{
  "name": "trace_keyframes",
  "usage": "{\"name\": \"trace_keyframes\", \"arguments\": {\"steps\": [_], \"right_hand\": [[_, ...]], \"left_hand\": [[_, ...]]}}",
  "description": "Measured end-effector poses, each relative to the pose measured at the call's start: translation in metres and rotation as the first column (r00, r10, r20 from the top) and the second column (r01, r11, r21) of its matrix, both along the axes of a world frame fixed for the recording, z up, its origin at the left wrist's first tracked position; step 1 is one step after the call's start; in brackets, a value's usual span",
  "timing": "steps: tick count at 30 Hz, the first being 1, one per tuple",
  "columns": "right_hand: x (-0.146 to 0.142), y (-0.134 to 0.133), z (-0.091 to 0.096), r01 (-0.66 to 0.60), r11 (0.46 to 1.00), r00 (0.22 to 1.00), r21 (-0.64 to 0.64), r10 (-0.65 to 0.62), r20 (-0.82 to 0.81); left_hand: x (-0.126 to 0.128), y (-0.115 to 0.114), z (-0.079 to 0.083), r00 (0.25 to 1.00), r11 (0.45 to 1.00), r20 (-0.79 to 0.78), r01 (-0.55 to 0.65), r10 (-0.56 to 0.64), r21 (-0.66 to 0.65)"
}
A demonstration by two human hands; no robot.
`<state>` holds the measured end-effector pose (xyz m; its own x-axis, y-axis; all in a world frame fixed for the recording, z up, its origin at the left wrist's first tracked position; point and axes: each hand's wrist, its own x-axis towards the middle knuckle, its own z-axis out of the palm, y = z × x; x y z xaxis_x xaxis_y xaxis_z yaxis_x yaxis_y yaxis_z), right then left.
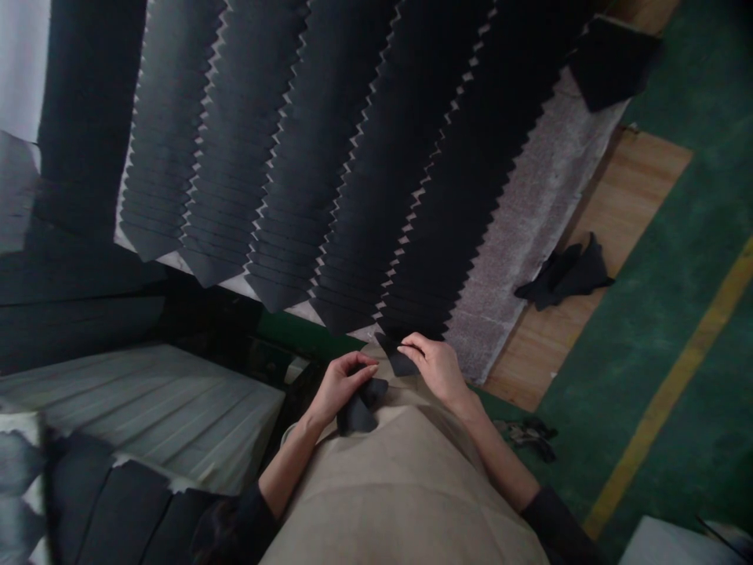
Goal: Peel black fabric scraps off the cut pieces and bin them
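My left hand (pixel 341 384) is closed around a small bunch of black fabric pieces (pixel 360 408), held against my beige apron (pixel 400 486). My right hand (pixel 435 365) pinches a single black fabric piece (pixel 395 359) at the near edge of the work surface. Just beyond both hands lie several long rows of overlapping black fabric pieces (pixel 329 173), laid like shingles with zigzag edges on a grey felt board (pixel 529 204).
A pale slatted surface (pixel 147 408) sits at the lower left, with more black pieces (pixel 118 502) below it. Loose black scraps (pixel 565 275) lie on a wooden board (pixel 623 204) at the right. Green floor with a yellow line (pixel 676 384) runs along the right.
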<state>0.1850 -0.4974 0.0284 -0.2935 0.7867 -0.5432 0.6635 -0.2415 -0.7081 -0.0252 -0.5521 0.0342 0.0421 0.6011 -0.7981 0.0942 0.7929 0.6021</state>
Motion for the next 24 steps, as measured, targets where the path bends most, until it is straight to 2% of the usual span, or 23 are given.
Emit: {"name": "trace_keyframes", "arguments": {"steps": [7,11,17,24], "right_hand": [[-0.011,0.004,-0.005,-0.092,0.995,0.984,0.03,0.087,0.158],[-0.014,0.002,-0.004,-0.081,0.996,0.966,0.022,0.073,0.248],[-0.012,0.005,-0.003,-0.091,0.996,0.962,0.01,0.085,0.261],[-0.016,0.006,0.0,-0.116,0.993,0.95,-0.004,0.112,0.291]], "left_hand": [[0.006,0.01,-0.005,1.0,1.0,-0.012,-0.01,0.011,0.029],[0.01,0.014,-0.008,1.0,0.998,-0.016,-0.015,0.016,0.059],[0.014,0.02,-0.008,0.999,0.994,-0.038,-0.006,0.011,0.108],[0.018,0.022,-0.009,0.997,0.995,-0.066,-0.024,0.031,0.101]]}}
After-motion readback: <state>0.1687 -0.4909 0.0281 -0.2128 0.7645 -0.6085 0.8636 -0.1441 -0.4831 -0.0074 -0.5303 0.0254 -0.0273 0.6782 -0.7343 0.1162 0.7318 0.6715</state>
